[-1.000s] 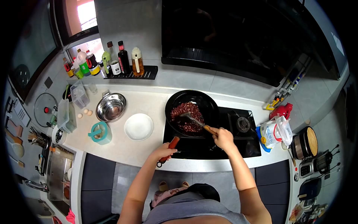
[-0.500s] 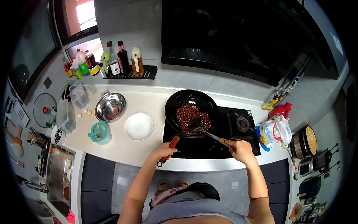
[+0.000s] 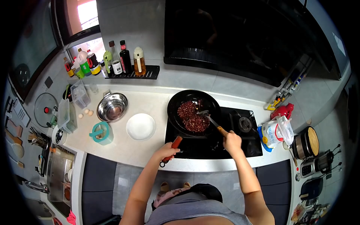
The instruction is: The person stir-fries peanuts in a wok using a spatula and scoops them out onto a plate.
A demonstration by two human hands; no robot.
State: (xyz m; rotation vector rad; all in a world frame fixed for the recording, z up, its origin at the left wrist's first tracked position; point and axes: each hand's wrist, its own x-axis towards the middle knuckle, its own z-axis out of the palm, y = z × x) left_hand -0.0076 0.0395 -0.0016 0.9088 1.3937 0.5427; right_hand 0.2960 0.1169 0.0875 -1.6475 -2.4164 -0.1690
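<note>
On the black glass stove [image 3: 197, 150] sits a round black wok [image 3: 174, 103], left of the bare burner; a round white bowl [image 3: 140, 126] stands on the counter, apart from it. A metal spatula with a wooden handle [image 3: 221, 129] reaches into the wok, the right hand's [image 3: 232, 143] fingers closed around its grip. The left hand's [image 3: 165, 150] fingers wrap the wok's reddish-brown handle [image 3: 176, 142]. Small, glossy, dark-red pieces [image 3: 186, 111] lie inside, around the spatula's head

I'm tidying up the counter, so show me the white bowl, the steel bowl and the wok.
White bowl [image 3: 140, 127]: head view, inside bottom.
Steel bowl [image 3: 112, 108]: head view, inside.
Wok [image 3: 211, 107]: head view, inner right wall.
</note>
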